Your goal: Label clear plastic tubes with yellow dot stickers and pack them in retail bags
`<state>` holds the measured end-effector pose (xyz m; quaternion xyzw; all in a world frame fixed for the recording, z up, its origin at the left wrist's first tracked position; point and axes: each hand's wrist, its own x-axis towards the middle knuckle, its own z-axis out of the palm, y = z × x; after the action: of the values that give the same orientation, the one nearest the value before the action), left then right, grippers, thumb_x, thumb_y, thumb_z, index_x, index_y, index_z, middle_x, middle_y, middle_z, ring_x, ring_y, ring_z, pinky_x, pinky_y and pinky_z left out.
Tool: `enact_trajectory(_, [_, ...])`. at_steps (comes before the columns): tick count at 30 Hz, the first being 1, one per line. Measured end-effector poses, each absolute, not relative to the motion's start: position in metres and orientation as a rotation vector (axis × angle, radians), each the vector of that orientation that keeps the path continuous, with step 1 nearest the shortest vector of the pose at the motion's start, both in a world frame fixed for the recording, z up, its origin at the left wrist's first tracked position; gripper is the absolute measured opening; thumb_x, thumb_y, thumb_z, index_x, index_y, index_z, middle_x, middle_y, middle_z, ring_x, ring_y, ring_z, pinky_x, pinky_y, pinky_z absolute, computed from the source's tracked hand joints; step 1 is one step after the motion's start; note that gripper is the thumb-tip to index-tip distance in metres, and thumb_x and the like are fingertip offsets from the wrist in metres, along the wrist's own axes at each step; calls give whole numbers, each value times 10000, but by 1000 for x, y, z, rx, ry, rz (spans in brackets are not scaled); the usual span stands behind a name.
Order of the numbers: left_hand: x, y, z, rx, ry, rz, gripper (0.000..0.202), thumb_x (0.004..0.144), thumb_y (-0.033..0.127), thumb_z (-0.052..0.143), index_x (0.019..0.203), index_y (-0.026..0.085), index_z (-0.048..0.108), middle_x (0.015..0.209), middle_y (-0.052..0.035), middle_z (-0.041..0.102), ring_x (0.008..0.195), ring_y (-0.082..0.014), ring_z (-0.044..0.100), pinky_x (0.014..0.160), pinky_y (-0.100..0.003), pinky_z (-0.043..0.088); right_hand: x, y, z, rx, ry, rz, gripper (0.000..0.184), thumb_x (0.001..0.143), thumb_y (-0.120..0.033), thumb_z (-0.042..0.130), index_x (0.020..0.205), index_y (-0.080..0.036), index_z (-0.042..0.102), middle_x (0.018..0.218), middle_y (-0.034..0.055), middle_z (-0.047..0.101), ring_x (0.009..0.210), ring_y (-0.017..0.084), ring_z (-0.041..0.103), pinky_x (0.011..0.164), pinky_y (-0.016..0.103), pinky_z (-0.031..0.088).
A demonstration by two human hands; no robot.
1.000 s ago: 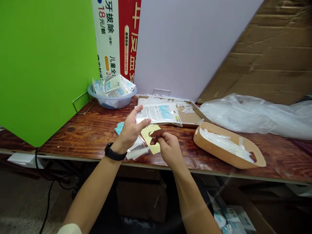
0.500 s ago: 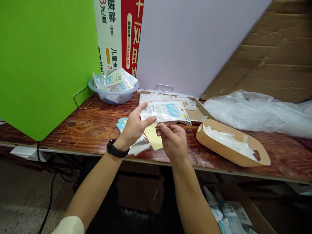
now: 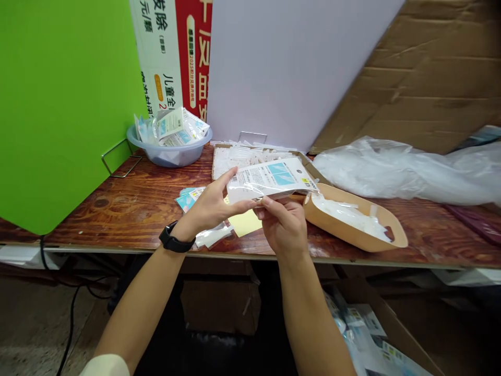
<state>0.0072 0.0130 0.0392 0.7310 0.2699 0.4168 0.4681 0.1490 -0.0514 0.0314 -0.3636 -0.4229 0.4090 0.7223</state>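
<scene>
Held up over the table is a clear plastic packet [image 3: 270,179] with a white and blue printed card inside. My left hand [image 3: 214,201] grips its left end, thumb along the near edge and fingers behind. At the near edge, the thumb and fingers of my right hand [image 3: 285,222] pinch the packet. Below the hands lies a pale yellow sticker sheet [image 3: 246,223]. Beside it, partly under my left hand, are blue and white printed cards [image 3: 188,197] and clear plastic bags [image 3: 213,235].
A blue bowl [image 3: 172,155] of packets stands at back left. Behind my hands lies a shallow carton [image 3: 303,159] of small white plastic pieces. To the right are a tan basket [image 3: 344,235] and crumpled plastic sheeting [image 3: 391,167]. A box [image 3: 387,308] of packets sits below the table edge.
The view has shifted to the right. The packet's right end has swung up and rightward, and my right hand has moved slightly right along its near edge. Both hands keep hold.
</scene>
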Motion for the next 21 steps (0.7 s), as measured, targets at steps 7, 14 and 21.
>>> enact_trajectory(7, [9, 14, 35, 2169, 730, 968, 899, 718, 353, 735, 1462, 128, 282, 1419, -187, 452, 1284, -328, 461, 1060, -448, 389, 165, -52, 26, -832, -944, 946, 121, 659, -277, 718, 619, -163, 703, 514, 6, 570, 490, 94, 453, 528, 257, 360])
enact_trajectory(14, [12, 23, 20, 2742, 877, 1201, 511, 839, 226, 556, 1338, 139, 481, 1478, -225, 350, 1373, -392, 319, 1064, -605, 316, 179, -54, 11, -811, -1073, 1059, 198, 722, -308, 725, 642, -131, 688, 549, 14, 623, 516, 101, 533, 581, 244, 422])
enact_trajectory(21, [11, 29, 10, 2923, 642, 1213, 436, 857, 144, 442, 1280, 93, 535, 1241, -187, 615, 1115, -284, 617, 941, -405, 514, 219, -61, 14, -1030, -1120, 906, 273, 769, -398, 681, 792, -126, 674, 654, 36, 685, 610, 125, 627, 640, 248, 502])
